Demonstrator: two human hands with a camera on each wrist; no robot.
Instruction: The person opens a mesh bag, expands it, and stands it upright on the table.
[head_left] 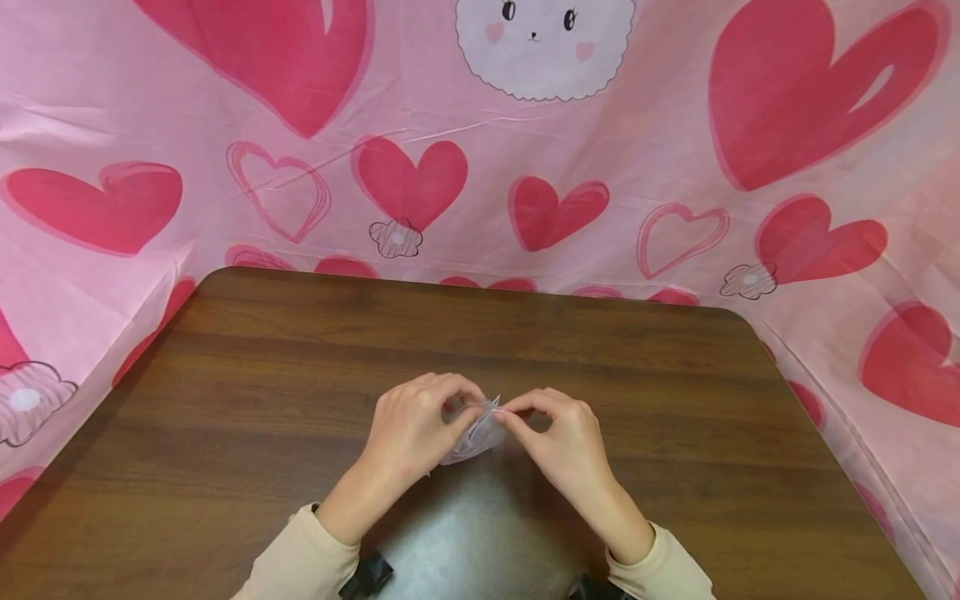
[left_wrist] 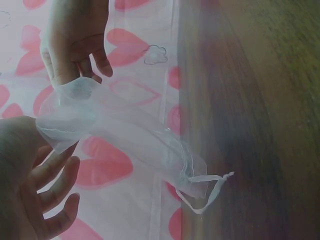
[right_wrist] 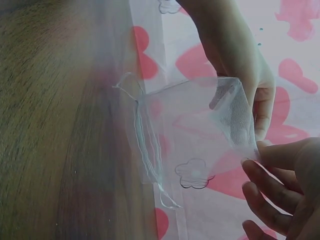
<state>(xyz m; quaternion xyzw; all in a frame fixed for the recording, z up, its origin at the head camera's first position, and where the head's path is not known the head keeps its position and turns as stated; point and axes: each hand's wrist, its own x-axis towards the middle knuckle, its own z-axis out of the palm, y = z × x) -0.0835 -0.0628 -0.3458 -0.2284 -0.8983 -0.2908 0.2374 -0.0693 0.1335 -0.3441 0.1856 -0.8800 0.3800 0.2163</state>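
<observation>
A small sheer white drawstring bag (head_left: 480,435) hangs between the two hands above the table. My left hand (head_left: 420,421) pinches one corner of its upper end between thumb and index finger. My right hand (head_left: 561,435) pinches the opposite corner with thumb and index fingertip, its other fingers loosely bent. Seen from the left wrist, the bag (left_wrist: 135,135) hangs with its gathered drawstring end and a loop of white cord (left_wrist: 217,192) away from the hands. From the right wrist, the mesh (right_wrist: 190,120) is see-through, with cord loops at both sides.
A dark brown wooden table (head_left: 300,375) lies beneath the hands. Pink cloth (head_left: 637,142) printed with red hearts stands behind it and along its sides. Black straps (head_left: 367,575) show near the beige sleeves (head_left: 307,558).
</observation>
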